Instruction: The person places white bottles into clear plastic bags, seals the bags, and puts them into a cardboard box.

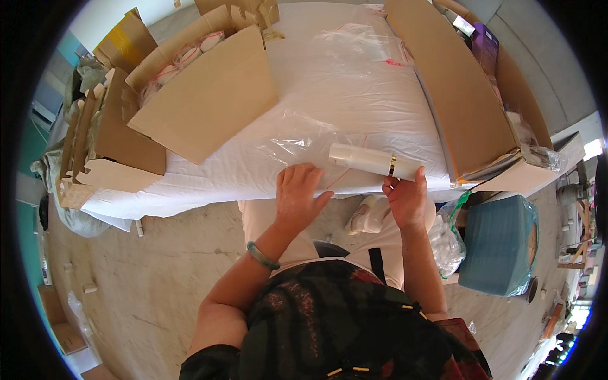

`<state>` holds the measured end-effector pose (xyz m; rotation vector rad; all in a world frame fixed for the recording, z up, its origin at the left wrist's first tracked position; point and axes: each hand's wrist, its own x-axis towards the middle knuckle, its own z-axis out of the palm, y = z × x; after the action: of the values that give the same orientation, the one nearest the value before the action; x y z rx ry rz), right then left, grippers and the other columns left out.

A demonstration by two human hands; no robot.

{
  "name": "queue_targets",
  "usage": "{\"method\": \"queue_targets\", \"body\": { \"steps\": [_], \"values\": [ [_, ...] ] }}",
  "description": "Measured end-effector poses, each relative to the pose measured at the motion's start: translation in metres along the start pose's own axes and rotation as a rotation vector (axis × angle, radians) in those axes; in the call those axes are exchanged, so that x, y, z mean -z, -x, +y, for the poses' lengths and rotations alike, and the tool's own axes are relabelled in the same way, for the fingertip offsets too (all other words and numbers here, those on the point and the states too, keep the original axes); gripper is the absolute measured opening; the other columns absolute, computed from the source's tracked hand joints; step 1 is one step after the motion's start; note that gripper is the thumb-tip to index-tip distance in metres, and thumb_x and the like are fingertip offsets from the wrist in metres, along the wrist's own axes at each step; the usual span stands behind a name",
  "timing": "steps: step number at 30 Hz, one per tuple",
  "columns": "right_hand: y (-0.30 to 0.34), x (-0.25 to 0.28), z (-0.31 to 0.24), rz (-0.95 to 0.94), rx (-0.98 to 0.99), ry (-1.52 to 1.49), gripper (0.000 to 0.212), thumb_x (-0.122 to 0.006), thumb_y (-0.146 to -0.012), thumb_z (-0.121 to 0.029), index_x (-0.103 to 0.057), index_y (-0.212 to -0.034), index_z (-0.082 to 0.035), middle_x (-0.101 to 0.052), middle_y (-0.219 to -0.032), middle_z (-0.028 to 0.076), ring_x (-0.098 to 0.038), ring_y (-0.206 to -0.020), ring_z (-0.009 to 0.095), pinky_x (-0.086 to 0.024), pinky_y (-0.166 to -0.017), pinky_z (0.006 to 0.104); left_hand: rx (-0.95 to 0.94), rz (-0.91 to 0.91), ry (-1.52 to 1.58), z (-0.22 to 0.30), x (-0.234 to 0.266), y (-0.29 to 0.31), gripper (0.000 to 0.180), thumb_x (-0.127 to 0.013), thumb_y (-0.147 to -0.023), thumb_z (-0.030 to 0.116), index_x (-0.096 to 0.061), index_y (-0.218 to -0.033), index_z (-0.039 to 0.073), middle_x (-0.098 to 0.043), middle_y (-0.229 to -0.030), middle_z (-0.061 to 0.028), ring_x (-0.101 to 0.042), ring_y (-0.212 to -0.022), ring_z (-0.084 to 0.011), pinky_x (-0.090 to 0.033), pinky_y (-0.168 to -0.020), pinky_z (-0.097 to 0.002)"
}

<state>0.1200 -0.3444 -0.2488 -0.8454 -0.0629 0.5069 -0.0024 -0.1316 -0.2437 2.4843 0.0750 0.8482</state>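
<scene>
A white cylindrical bottle with a gold band lies on its side over the near part of the cloth-covered table. My right hand grips its right end between thumb and fingers. To the left, my left hand is open, fingers forward and thumb apart, at the table's near edge. A clear plastic bag with a red strip is spread beneath and beside the bottle. The left fingertips are at this bag's near edge; whether they press on it I cannot tell.
An open cardboard box holding bagged white items stands at the left, beside a smaller box. Another long carton lines the right side. More clear bags lie at the far end. A blue wrapped bin sits on the floor.
</scene>
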Motion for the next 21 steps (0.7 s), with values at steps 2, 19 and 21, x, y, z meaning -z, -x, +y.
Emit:
{"method": "queue_targets", "body": {
  "steps": [2,19,21],
  "values": [
    [0.003,-0.004,-0.004,-0.045,0.045,0.016,0.053,-0.056,-0.088,-0.046,-0.045,-0.123,-0.008,-0.061,-0.101,0.009,-0.062,-0.078,0.019,-0.051,-0.072,0.0302,-0.02,0.005,-0.044,-0.004,-0.003,0.002,0.035,-0.075,-0.066,0.015,-0.06,-0.097,0.005,-0.057,-0.101,-0.0089,-0.052,-0.097,-0.028,-0.038,-0.084,-0.0412],
    [-0.002,-0.048,0.016,-0.098,-0.02,0.724,0.048,-0.055,-0.088,-0.005,-0.041,-0.134,-0.006,-0.054,-0.122,0.011,-0.059,-0.1,0.016,-0.048,-0.088,0.0287,-0.208,-0.062,0.114,0.011,0.002,0.004,0.016,-0.068,-0.07,0.008,-0.063,-0.085,0.009,-0.061,-0.094,-0.0057,-0.058,-0.088,-0.0253,-0.043,-0.08,-0.0388],
    [-0.004,-0.048,0.012,-0.125,-0.029,0.838,0.049,-0.057,-0.087,-0.003,-0.042,-0.134,-0.005,-0.052,-0.124,0.01,-0.058,-0.1,0.015,-0.047,-0.087,0.0278,-0.217,-0.075,0.138,0.011,0.003,0.005,0.017,-0.068,-0.07,0.007,-0.063,-0.085,0.009,-0.061,-0.095,-0.0061,-0.058,-0.088,-0.0252,-0.044,-0.08,-0.0386]
  ]
}}
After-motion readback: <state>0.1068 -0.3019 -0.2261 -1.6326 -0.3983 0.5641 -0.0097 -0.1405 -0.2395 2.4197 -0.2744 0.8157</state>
